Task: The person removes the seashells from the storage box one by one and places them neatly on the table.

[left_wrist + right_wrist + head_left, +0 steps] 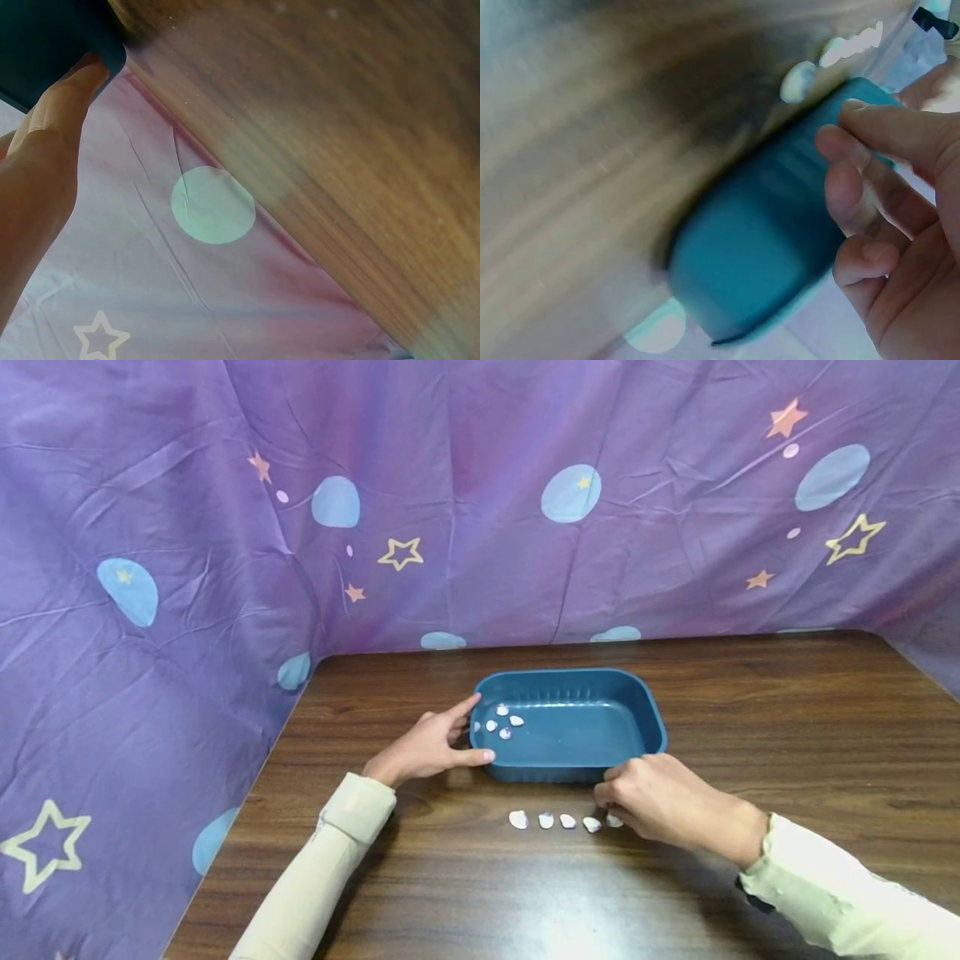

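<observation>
A blue rectangular plastic tub [570, 774] stands on the table, with several small white seashells [517, 721] inside at its left end. My left hand [431, 745] rests against the tub's left end, fingers extended along the outside and thumb over the near rim. In front of the tub lies a row of several white shells [546, 820]. My right hand [660, 797] is over the row's right end, partly covering the last shell [615, 820]. In the right wrist view, its fingers [844, 187] are bent and the thumb is near the index fingertip; whether something small is between them is unclear.
The brown wooden table [420, 877] extends around the tub. A purple cloth [465, 510] with stars and blue ovals hangs behind it and along the left side. Light glares off the table's near part.
</observation>
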A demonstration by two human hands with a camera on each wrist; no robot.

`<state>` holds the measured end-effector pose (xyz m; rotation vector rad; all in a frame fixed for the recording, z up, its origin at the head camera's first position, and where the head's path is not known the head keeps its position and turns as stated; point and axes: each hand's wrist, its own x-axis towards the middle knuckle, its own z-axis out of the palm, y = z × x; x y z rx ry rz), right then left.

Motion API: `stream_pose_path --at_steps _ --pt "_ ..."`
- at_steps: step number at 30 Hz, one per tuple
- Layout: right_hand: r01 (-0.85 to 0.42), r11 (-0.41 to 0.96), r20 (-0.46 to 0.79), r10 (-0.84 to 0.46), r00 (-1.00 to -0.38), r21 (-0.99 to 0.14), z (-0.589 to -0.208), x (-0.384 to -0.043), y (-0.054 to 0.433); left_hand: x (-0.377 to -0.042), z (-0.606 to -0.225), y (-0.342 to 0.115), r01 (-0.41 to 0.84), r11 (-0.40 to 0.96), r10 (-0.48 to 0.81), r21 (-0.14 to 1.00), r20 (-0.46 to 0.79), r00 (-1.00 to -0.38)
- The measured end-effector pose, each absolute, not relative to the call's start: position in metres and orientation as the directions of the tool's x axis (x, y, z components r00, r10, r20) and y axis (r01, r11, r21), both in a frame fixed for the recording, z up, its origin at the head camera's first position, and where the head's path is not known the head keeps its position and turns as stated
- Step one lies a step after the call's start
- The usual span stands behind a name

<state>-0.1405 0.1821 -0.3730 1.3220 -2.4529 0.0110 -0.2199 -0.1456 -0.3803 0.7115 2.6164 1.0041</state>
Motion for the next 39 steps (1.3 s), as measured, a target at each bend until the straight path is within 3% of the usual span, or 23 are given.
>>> stream_pose_path --at_steps 10,21,29,39 --pt "-0.874 0.475 0.318 -0.848 -0.423 0.102 -0.341 -0.151 0.170 -0.220 -0.381 -0.145 0.344 0.639 0.519 0.688 -0.055 -0.853" --pt "-0.873 0.488 0.241 -0.847 -0.475 -0.006 -0.309 -0.179 0.155 -0.220 -0.381 -0.143 0.374 0.655 0.533 0.657 -0.049 -0.845" --pt "-0.885 0.464 0.181 -0.869 -0.460 -0.021 -0.287 -0.215 0.123 -0.220 -0.380 -0.146 0.345 0.665 0.511 0.662 -0.066 -0.857" --pt "-0.872 0.485 0.025 -0.873 -0.487 -0.059 -0.292 -0.257 0.091 -0.218 -0.380 -0.145 0.343 0.615 0.528 0.710 -0.048 -0.848"
